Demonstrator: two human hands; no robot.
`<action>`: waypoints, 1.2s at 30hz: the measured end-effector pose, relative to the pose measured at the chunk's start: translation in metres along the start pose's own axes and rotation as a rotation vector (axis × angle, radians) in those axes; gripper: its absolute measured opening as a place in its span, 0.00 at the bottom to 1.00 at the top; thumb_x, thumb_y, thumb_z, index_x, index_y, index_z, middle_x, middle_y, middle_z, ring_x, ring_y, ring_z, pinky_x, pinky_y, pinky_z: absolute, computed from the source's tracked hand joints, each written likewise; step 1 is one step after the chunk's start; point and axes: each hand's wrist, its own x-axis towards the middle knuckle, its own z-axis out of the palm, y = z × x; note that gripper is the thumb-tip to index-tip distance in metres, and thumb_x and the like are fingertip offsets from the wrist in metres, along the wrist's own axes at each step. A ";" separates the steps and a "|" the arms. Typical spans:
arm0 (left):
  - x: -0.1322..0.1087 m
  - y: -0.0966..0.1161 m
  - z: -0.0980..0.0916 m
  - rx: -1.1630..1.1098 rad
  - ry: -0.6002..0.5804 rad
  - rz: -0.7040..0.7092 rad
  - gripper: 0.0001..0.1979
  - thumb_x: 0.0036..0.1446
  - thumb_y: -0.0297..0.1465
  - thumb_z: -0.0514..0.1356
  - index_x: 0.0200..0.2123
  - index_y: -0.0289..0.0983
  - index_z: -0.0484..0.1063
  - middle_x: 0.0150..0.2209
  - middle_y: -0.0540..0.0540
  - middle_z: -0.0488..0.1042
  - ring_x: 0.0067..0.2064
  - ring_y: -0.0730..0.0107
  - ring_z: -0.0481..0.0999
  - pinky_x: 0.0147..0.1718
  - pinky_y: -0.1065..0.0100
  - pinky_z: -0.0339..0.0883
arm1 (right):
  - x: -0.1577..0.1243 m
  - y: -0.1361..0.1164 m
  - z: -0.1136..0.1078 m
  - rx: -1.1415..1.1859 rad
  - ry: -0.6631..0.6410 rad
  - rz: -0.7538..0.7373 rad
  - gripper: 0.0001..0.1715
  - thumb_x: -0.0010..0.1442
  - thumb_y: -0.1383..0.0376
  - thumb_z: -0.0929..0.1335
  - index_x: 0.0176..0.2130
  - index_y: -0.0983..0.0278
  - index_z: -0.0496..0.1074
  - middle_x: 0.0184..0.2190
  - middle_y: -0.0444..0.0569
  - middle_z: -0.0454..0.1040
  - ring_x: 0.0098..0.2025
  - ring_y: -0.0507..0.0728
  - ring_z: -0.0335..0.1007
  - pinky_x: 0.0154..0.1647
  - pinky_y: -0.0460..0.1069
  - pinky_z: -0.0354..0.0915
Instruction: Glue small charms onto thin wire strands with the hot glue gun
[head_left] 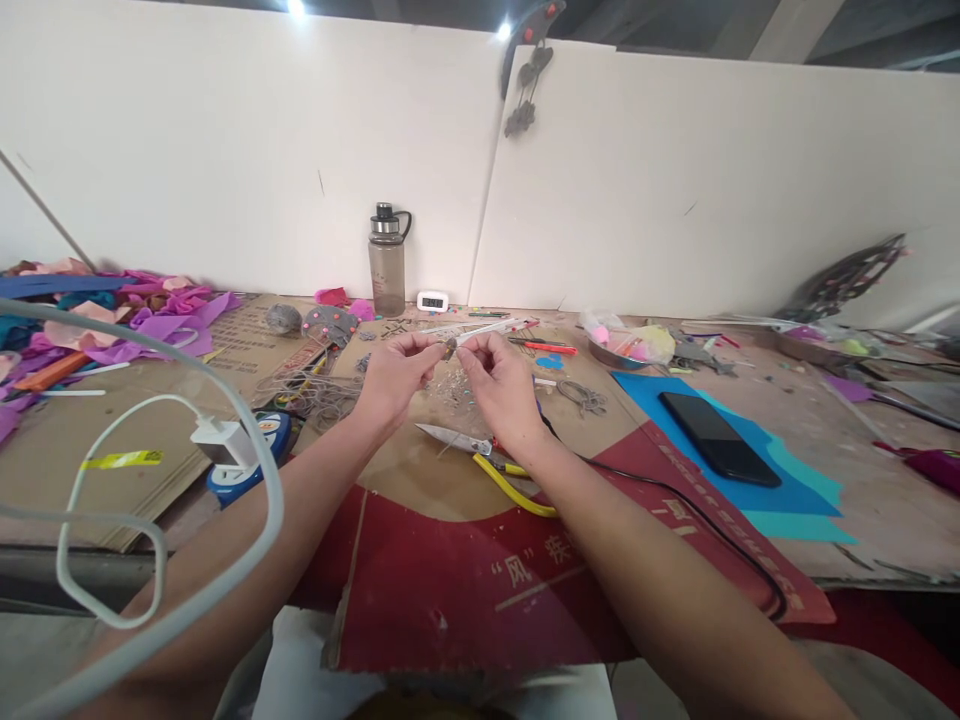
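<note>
A small, dark grey-brown piece [450, 348] sits at the left hand's [400, 377] fingertips, thumb and forefinger pinched on it, above the printed brown-and-red cardboard sheet [420, 500]. Its longer axis seems to run roughly up and down; it's too small to tell which end points where. The right hand [501, 388] has thumb and forefinger drawn nearly together just beside it; I can't tell whether they grip it too.
</note>
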 end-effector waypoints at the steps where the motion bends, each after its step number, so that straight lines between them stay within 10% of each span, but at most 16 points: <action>1: 0.000 0.000 0.000 0.005 -0.004 0.005 0.11 0.41 0.35 0.67 0.24 0.35 0.71 0.16 0.54 0.63 0.18 0.82 0.56 0.17 0.75 0.46 | 0.000 0.000 0.000 -0.016 0.005 -0.002 0.08 0.59 0.61 0.63 0.32 0.62 0.66 0.25 0.42 0.64 0.28 0.52 0.58 0.32 0.47 0.57; 36: 0.002 0.016 -0.016 0.383 -0.335 0.041 0.10 0.49 0.34 0.62 0.32 0.34 0.75 0.20 0.51 0.70 0.21 0.79 0.64 0.20 0.76 0.57 | 0.001 0.001 -0.009 -0.250 0.005 -0.091 0.07 0.56 0.66 0.65 0.30 0.64 0.73 0.28 0.46 0.72 0.31 0.53 0.65 0.36 0.48 0.59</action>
